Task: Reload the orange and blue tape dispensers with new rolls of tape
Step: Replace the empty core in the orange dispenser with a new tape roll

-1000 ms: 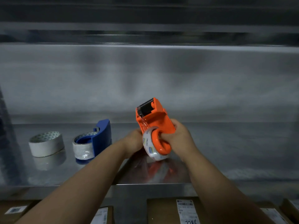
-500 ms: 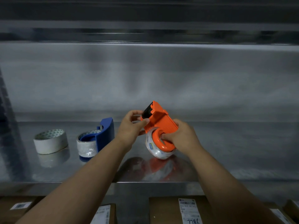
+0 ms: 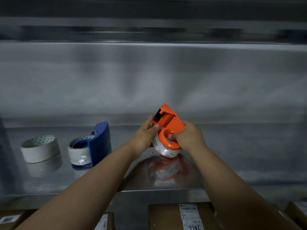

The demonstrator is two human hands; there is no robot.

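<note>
The orange tape dispenser (image 3: pixel 171 123) is held just above the steel shelf (image 3: pixel 240 155), tilted, its cutter end up and to the left. A clear tape roll (image 3: pixel 163 149) sits in its round holder. My right hand (image 3: pixel 188 137) grips the dispenser by the ring, with fingers through it. My left hand (image 3: pixel 143 138) pinches at the roll's edge just under the cutter head. The blue tape dispenser (image 3: pixel 98 144) stands on the shelf to the left with a roll (image 3: pixel 78 154) in it. A loose white tape roll (image 3: pixel 39 149) lies further left.
The shelf's steel back wall (image 3: pixel 149 77) rises close behind my hands, with another shelf (image 3: pixel 149 27) above. Cardboard boxes with shipping labels (image 3: pixel 182 216) sit below the shelf's front edge. A dark upright post (image 3: pixel 5 155) stands at the far left.
My left hand came up from beside the roll to the cutter end, then settled at the roll's edge under the cutter. The dispenser tilted slightly and dropped closer to the shelf.
</note>
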